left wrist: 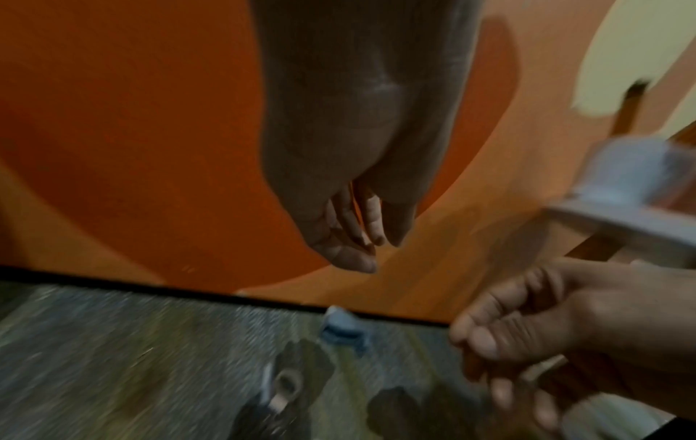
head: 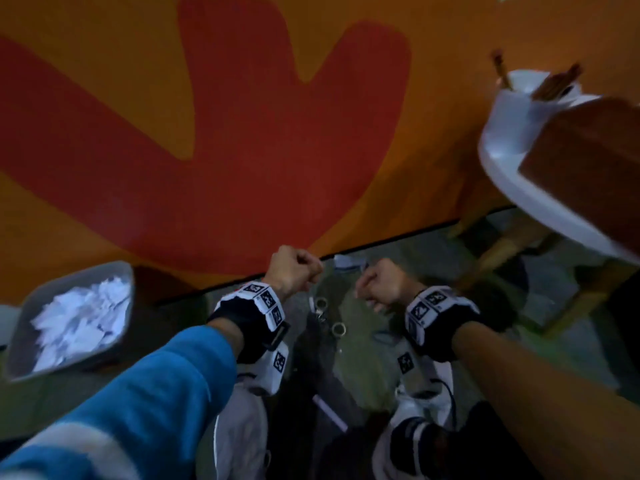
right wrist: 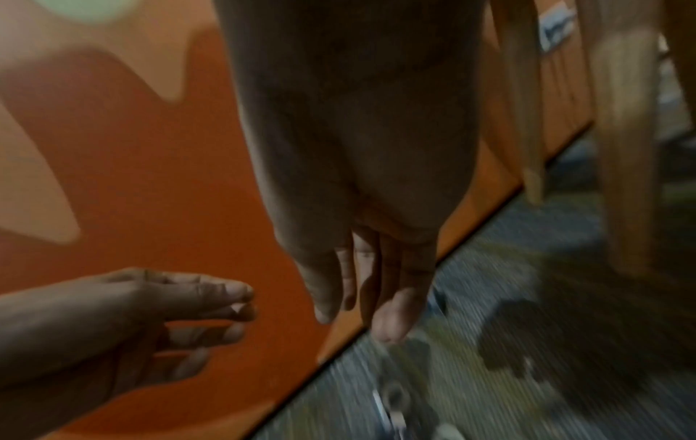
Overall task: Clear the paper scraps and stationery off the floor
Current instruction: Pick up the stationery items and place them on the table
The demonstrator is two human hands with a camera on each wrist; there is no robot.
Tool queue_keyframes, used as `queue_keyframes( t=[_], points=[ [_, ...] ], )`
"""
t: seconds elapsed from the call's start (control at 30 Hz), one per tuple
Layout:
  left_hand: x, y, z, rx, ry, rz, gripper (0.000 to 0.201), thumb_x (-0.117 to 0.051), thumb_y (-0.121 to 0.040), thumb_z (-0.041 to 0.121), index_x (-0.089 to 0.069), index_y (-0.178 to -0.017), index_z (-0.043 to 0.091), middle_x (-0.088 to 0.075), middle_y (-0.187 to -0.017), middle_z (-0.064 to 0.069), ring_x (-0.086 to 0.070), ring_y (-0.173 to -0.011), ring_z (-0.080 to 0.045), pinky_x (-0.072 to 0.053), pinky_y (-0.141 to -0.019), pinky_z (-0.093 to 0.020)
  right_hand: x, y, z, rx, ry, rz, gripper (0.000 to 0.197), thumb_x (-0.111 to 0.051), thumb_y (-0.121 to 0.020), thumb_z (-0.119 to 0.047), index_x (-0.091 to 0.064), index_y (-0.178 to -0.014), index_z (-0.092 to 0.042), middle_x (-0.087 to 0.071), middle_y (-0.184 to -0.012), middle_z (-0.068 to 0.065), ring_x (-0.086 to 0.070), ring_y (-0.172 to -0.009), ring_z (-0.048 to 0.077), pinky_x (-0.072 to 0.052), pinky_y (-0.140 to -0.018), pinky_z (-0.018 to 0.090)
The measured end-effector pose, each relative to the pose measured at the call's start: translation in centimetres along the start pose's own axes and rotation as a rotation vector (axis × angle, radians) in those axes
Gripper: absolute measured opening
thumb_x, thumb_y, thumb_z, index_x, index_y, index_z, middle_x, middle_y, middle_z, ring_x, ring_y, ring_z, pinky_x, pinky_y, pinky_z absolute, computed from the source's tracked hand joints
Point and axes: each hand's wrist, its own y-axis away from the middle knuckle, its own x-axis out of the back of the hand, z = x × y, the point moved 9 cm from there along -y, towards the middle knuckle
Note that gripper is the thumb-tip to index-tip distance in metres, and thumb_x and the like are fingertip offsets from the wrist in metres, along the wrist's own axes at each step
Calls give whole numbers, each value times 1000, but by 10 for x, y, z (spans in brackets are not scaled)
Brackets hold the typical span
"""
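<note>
Both hands hang above the speckled floor (head: 363, 375) near the foot of the orange wall. My left hand (head: 301, 270) has loosely curled fingers (left wrist: 371, 232); a tiny white speck sits by its thumb (right wrist: 235, 308), too small to identify. The fingers (right wrist: 391, 315) of my right hand (head: 375, 289) point straight down and hold nothing I can see. Scissors (head: 325, 317) lie on the floor below and between the hands. A small white and blue item (head: 346, 261) rests against the wall base. A pale stick-like item (head: 329, 412) lies nearer my feet.
A grey bin (head: 20, 344) holding white paper scraps stands at the left by the wall. At the upper right is a white round table (head: 519, 188) on wooden legs, carrying a brown box and a holder of pencils. My shoes are at the bottom.
</note>
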Motion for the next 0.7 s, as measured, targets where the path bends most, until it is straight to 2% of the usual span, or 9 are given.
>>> queue_keyframes(
  t=[0.07, 0.13, 0.2, 0.27, 0.33, 0.4, 0.5, 0.6, 0.7],
  points=[
    [-9, -10, -57, 85, -73, -27, 15, -68, -87, 7, -74, -74, 7, -73, -68, -5, -70, -63, -18, -62, -63, -37, -47, -25, 38, -68, 42, -52, 19, -73, -77, -10, -70, -89, 5, -67, -66, 10, -59, -50, 19, -48, -50, 29],
    [-20, -18, -104, 128, -168, -63, 19, -66, -84, 9, -75, -68, 13, -74, -71, -3, -71, -68, -18, -62, -68, -36, -80, -47, 69, -98, 145, -62, 22, -76, -80, -17, -69, -90, 2, -69, -85, 17, -63, -62, 22, -51, -56, 34],
    [-32, -22, -143, 143, -232, -127, 29, -64, -85, 3, -74, -64, 20, -74, -73, 3, -69, -71, -16, -60, -77, -33, -101, -68, 95, -138, 148, -50, 9, -76, -79, -11, -67, -80, -8, -70, -88, 19, -58, -55, 16, -49, -52, 32],
    [-41, -19, -174, 173, -284, -194, 25, -66, -85, 1, -76, -73, 20, -75, -80, 2, -68, -75, -16, -56, -85, -30, -113, -83, 108, -144, 198, -32, 13, -72, -80, -7, -64, -74, -15, -71, -93, 20, -57, -59, 17, -47, -54, 29],
    [-48, -20, -209, 196, -348, -252, 15, -69, -83, 2, -78, -84, 15, -76, -90, -4, -70, -84, -19, -55, -90, -29, -126, -97, 114, -153, 249, -78, 2, -68, -86, -11, -68, -86, -13, -71, -102, 18, -65, -80, 25, -51, -68, 32],
    [-58, -15, -239, 213, -343, -309, 14, -75, -79, 1, -76, -91, 7, -76, -93, -10, -72, -90, -20, -55, -92, -33, -136, -113, 123, -157, 307, -92, 28, -73, -83, -18, -69, -109, -7, -69, -109, 16, -67, -100, 30, -54, -82, 34],
    [-72, -9, -278, 248, -381, -348, 31, -87, -72, 14, -73, -100, 11, -72, -94, -3, -68, -90, -15, -52, -82, -24, -149, -133, 133, -161, 355, -50, 58, -86, -70, -28, -63, -121, -12, -66, -116, 13, -65, -109, 30, -53, -88, 36],
    [-80, -5, -299, 231, -428, -299, 39, -88, -70, 22, -70, -105, 19, -66, -102, -2, -64, -95, -20, -50, -83, -28, -159, -145, 137, -158, 437, -20, 66, -85, -71, -33, -58, -125, -7, -63, -122, 17, -62, -112, 34, -52, -91, 37],
    [-85, -5, -299, 101, -505, -248, 31, -83, -74, 20, -71, -102, 22, -64, -115, -2, -63, -106, -24, -49, -90, -32, -163, -151, 137, -97, 540, 24, 64, -82, -74, -34, -57, -126, -8, -61, -123, 19, -61, -111, 36, -50, -88, 38]
  ],
)
